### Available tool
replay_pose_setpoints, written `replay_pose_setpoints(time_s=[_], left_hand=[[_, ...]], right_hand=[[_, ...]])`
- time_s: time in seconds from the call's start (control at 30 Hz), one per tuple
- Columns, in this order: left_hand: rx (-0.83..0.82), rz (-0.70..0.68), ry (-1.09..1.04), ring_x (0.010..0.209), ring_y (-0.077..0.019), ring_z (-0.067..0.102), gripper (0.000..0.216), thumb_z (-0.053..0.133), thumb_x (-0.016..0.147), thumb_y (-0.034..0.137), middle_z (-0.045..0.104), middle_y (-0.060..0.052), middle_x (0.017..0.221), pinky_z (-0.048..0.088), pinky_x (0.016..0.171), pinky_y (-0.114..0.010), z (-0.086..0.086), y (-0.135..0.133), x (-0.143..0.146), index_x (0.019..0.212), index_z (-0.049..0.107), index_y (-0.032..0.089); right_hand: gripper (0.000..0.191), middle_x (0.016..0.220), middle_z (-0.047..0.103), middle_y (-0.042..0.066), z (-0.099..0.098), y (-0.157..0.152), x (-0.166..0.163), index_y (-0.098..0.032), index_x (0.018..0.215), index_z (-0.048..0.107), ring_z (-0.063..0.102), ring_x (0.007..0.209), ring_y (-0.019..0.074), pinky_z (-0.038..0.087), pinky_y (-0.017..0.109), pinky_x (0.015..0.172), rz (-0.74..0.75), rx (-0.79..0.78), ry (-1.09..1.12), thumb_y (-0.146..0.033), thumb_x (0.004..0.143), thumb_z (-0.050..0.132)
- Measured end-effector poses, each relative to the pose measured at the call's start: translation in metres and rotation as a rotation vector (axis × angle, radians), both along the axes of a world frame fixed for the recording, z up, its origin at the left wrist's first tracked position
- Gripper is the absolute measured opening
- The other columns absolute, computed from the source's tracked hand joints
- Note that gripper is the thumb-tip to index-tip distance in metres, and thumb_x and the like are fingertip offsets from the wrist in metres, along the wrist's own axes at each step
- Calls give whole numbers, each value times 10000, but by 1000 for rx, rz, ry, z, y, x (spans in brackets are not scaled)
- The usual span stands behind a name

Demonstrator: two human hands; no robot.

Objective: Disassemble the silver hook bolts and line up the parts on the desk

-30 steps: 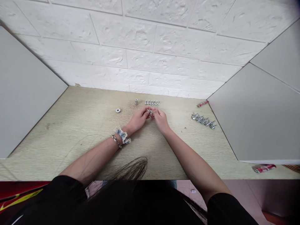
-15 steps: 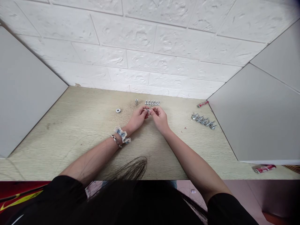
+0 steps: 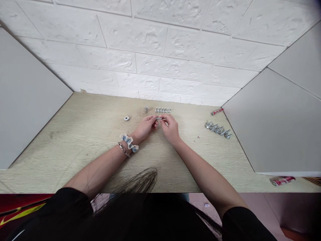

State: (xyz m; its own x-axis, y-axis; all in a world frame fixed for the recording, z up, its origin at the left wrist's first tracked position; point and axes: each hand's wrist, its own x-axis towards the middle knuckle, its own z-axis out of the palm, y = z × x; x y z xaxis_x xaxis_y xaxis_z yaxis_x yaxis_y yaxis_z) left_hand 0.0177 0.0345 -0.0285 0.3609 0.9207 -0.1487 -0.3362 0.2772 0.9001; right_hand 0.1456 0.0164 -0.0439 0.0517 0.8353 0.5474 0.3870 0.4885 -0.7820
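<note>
Near the middle of the tabletop, a small silvery bolt (image 3: 158,118) is pinched between my two hands; its fine details are too small to make out. My left hand (image 3: 146,126) grips its left end with thumb and fingers. On the right end, my right hand (image 3: 170,128) has closed thumb and fingertips. Behind the hands stand several bolts in a row (image 3: 163,110), beside a small stack of metal nuts or rings (image 3: 146,109). To the left lie flat round washers (image 3: 126,118). Several bolts with wide washers (image 3: 218,130) form a slanting line at the right.
A red battery-like cylinder (image 3: 217,111) lies by the right panel (image 3: 276,124), and another red cylinder (image 3: 283,181) is near the front right edge. A white brick-pattern wall (image 3: 150,63) closes the back, and a grey panel (image 3: 30,97) stands at left.
My hands have shifted slightly at the same spot, the left wrist a little leftward. The bolt now lies more level and shows more between the fingertips.
</note>
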Motion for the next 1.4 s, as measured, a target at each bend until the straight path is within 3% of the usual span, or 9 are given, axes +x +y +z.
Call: replay_pose_setpoints(time_s=[0.2, 0.4, 0.63, 0.83, 0.93, 1.0, 1.17, 1.3, 1.4], left_hand=[[-25, -18, 46, 453, -36, 412, 232, 512, 855, 272, 494, 19, 572, 320, 444, -159, 3, -1, -1, 682, 534, 118], [-38, -60, 53, 506, -44, 502, 267, 557, 825, 381, 573, -5, 665, 352, 467, -166, 10, -4, -2, 783, 580, 118], [-31, -39, 19, 554, -25, 496, 133, 645, 739, 204, 564, 9, 699, 372, 529, -158, 6, -1, -1, 807, 588, 104], [78, 22, 94, 626, -55, 520, 125, 621, 715, 200, 583, 5, 724, 413, 625, -189, 4, 0, 0, 806, 602, 116], [160, 98, 170, 630, -60, 517, 113, 619, 708, 206, 563, 23, 690, 419, 661, -203, 6, -1, 0, 788, 590, 131], [228, 129, 243, 619, -61, 506, 104, 612, 715, 212, 547, 31, 665, 411, 651, -201, 7, -2, 0, 783, 586, 138], [382, 83, 394, 622, -78, 496, 118, 576, 737, 236, 573, 16, 683, 400, 641, -210, 7, -3, 1, 794, 615, 140], [424, 26, 425, 598, -79, 478, 156, 564, 748, 261, 571, 13, 671, 381, 607, -210, 7, -4, 0, 808, 639, 138], [419, 4, 412, 583, -78, 464, 162, 565, 751, 279, 551, 18, 639, 373, 593, -209, 8, -4, 0, 791, 638, 140]], right_hand=[[170, 939, 626, 56, 1, -2, 0, -204, 897, 602, 573, 926, 167, 497, 331, 825, 4, 81, -62, -183, 821, 452], [181, 951, 618, 56, 2, -4, 0, -213, 920, 597, 564, 924, 171, 493, 336, 829, -8, 43, -54, -211, 827, 442], [170, 939, 614, 52, -1, -2, -1, -210, 929, 575, 585, 881, 167, 488, 357, 846, 20, -81, 46, -239, 801, 466], [216, 962, 597, 45, -1, -1, -3, -205, 958, 518, 575, 893, 145, 473, 309, 828, 38, -175, 147, -280, 755, 526], [157, 799, 572, 7, 4, -4, -1, -204, 839, 498, 541, 745, 130, 453, 272, 702, -9, -241, 111, -350, 784, 507], [248, 662, 514, -12, 7, -5, 0, -199, 704, 477, 483, 638, 123, 410, 261, 623, -22, -287, 55, -417, 821, 453], [448, 550, 450, -13, 5, -2, 3, -189, 575, 480, 433, 569, 123, 357, 258, 564, 16, -337, 73, -545, 833, 395], [432, 593, 518, -10, 4, -1, 3, -178, 666, 572, 477, 607, 127, 381, 260, 603, 31, -353, 114, -551, 822, 421], [382, 637, 545, -8, 5, -2, 3, -182, 687, 560, 494, 643, 130, 390, 264, 628, 13, -351, 87, -515, 827, 435]])
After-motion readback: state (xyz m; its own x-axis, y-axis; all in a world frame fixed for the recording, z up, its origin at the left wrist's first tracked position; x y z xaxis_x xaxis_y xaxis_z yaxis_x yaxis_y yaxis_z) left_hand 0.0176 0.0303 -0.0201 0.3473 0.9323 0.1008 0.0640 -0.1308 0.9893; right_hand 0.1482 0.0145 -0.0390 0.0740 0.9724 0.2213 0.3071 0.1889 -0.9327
